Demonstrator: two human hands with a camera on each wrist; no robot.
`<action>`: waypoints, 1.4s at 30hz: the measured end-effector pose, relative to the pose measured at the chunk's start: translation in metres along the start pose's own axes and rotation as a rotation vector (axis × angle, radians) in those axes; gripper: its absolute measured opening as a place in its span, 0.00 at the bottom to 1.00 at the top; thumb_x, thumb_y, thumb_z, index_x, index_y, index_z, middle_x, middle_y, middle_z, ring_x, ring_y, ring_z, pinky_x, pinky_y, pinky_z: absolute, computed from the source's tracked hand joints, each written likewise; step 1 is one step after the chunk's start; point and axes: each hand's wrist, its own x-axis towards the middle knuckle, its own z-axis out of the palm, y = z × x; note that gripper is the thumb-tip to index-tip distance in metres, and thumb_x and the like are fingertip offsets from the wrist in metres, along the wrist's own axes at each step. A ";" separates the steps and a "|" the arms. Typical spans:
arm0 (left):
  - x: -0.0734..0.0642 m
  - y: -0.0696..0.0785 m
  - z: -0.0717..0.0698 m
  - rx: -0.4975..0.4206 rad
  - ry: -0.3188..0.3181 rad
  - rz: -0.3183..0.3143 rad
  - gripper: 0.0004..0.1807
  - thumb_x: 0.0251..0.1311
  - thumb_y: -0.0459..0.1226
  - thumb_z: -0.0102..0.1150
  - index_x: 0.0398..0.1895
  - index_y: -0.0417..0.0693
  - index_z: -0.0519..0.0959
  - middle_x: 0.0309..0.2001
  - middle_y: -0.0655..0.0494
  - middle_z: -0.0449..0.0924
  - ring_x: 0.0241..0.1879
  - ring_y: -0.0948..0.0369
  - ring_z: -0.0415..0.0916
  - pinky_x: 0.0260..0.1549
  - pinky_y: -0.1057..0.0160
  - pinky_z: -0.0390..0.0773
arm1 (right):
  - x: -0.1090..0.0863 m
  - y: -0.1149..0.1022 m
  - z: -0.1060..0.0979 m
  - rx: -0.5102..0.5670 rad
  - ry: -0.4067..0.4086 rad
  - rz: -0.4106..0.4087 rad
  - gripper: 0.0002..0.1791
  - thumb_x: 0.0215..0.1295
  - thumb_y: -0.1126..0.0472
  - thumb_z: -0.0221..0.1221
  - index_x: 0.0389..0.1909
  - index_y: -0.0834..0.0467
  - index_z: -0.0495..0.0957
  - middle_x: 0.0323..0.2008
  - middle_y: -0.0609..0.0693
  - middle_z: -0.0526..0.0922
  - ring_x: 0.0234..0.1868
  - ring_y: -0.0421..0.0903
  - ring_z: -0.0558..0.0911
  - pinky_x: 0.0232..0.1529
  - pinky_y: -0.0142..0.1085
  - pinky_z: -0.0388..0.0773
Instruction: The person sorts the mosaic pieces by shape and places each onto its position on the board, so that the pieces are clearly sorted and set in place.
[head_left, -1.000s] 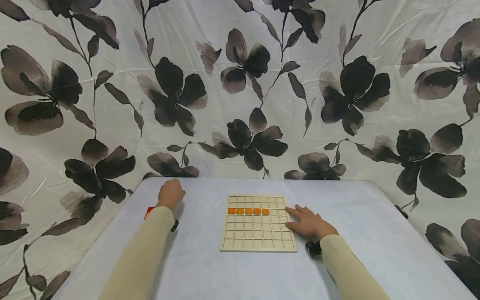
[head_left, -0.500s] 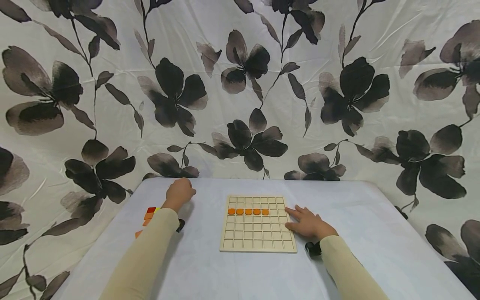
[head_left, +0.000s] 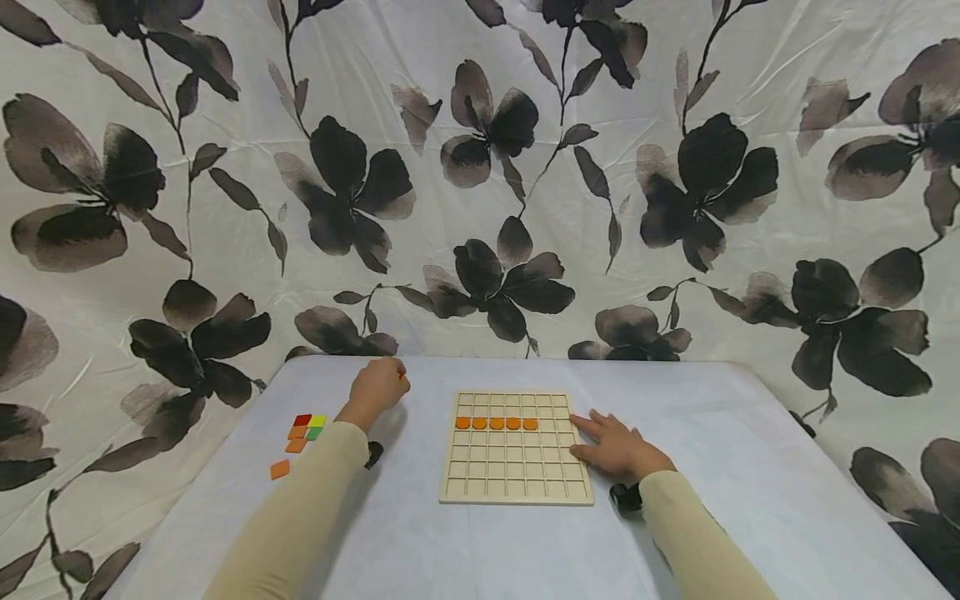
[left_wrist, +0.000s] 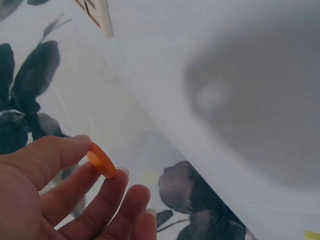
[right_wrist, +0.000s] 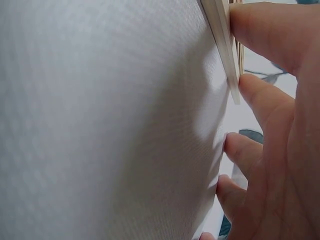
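An orange disc [left_wrist: 101, 161] is pinched between the thumb and fingers of my left hand [head_left: 377, 388], which is raised over the table left of the wooden grid board [head_left: 516, 492]. Several orange discs [head_left: 497, 423] lie in one row of the board's cells, starting from its left side. My right hand [head_left: 618, 444] rests at the board's right edge. In the right wrist view, its thumb and a finger touch the side of the board [right_wrist: 225, 45], while the other fingers lie against the white cloth.
Left of the left forearm lie small square tiles: a red tile [head_left: 303, 420], a yellow tile [head_left: 318, 421], a green tile [head_left: 313, 433] and several orange ones, such as the orange tile [head_left: 280, 470]. A floral curtain [head_left: 480, 167] hangs behind the table [head_left: 675, 400].
My left hand has moved right, toward the board, and the orange disc now shows at its fingertips. The coloured tiles have come out from behind the left arm. My right hand stays put.
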 end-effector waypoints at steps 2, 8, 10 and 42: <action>-0.001 0.004 0.001 0.013 -0.001 0.003 0.19 0.61 0.37 0.57 0.54 0.38 0.78 0.48 0.43 0.83 0.38 0.52 0.78 0.42 0.50 0.79 | 0.000 0.000 -0.001 0.002 -0.003 0.001 0.35 0.67 0.41 0.52 0.73 0.45 0.60 0.74 0.61 0.55 0.74 0.68 0.50 0.65 0.72 0.43; -0.008 0.018 0.001 0.030 0.000 0.022 0.17 0.60 0.37 0.60 0.50 0.38 0.80 0.43 0.45 0.83 0.35 0.54 0.77 0.41 0.52 0.79 | 0.002 0.001 -0.001 0.001 -0.006 0.001 0.35 0.68 0.41 0.52 0.73 0.46 0.59 0.74 0.61 0.55 0.74 0.68 0.50 0.65 0.72 0.43; -0.009 0.020 0.003 0.034 0.000 0.032 0.16 0.60 0.38 0.60 0.49 0.39 0.80 0.43 0.46 0.84 0.36 0.54 0.77 0.42 0.52 0.79 | 0.002 0.001 -0.001 0.000 -0.008 0.002 0.35 0.68 0.40 0.52 0.73 0.45 0.59 0.75 0.61 0.54 0.74 0.68 0.49 0.66 0.71 0.43; -0.019 0.055 0.039 -0.066 -0.146 0.227 0.14 0.58 0.30 0.60 0.48 0.41 0.82 0.44 0.49 0.82 0.40 0.57 0.75 0.45 0.57 0.78 | 0.004 0.004 0.002 0.007 -0.014 0.013 0.35 0.67 0.40 0.52 0.73 0.45 0.59 0.75 0.60 0.53 0.75 0.68 0.49 0.66 0.71 0.42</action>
